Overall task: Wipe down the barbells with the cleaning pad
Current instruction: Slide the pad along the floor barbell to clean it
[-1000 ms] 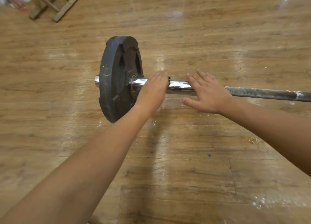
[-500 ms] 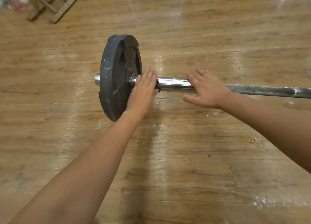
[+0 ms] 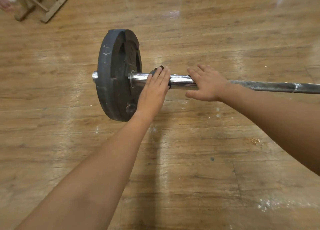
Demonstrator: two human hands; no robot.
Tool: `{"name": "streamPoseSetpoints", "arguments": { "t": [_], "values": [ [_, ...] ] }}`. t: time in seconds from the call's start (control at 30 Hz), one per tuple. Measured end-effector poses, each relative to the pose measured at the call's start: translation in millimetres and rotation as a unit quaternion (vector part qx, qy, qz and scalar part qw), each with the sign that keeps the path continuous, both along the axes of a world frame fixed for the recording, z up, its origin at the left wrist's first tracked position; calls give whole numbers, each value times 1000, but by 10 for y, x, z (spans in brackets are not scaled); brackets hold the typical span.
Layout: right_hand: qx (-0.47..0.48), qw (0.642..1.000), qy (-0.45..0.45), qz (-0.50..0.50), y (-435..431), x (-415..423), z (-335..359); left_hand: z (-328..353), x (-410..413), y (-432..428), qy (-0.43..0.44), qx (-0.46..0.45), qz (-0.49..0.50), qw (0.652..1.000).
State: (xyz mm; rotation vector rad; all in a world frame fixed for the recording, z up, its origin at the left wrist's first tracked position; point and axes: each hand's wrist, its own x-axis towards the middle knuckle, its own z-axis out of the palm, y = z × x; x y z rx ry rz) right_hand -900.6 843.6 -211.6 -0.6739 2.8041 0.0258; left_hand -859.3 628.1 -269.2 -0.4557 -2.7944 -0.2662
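Two bare forearms point(image 3: 103, 169) are seen coming in from the near edge, one from the lower left and one from the right. Beneath them lies a floor point(image 3: 190, 160) of worn wooden boards. It is glossy in patches, scratched along the grain and flecked with white dust.

Further out, one barbell point(image 3: 180, 82) is laid across the floor from left to right. Its thick, smooth end tube is made of bright chrome. The left hand point(image 3: 154, 89) is laid flat on this tube with its fingers straight and close together. One dark pad point(image 3: 160, 67) is pressed beneath it against the metal, and only its rough edges are seen, past the fingertips and below the hand. The right hand point(image 3: 206, 84) is placed just beside it on the same tube. The palm is down, the fingers are spread and straight and the thumb is held out; nothing is gripped by it.

To the right, a thinner shaft point(image 3: 270, 86) is seen, dull grey and rough-textured. To the left of the hands, one round plate point(image 3: 112, 74) is carried on the tube. It stands upright, is made of matte black rubber or coated iron, and is scuffed white on its rim, with cut-outs in its face.

Farthest off, at the top left, one frame point(image 3: 52, 6) of pale wooden bars is set on the floor.
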Motion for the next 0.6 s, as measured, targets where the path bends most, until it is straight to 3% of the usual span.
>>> {"name": "streamPoseSetpoints", "arguments": {
  "t": [0.27,0.37,0.5,0.6],
  "values": [
    [3,998,65,11,38,57,-136,45,5,-251,-21,96,159,982],
    [-4,995,99,11,83,199,-210,43,46,-66,-14,100,128,987],
    [-25,988,153,-8,179,487,-363,-52,24,218,9,4,-12,1000],
    [-43,989,136,-43,362,605,-443,-39,-9,112,2,14,27,1000]
  ]
}}
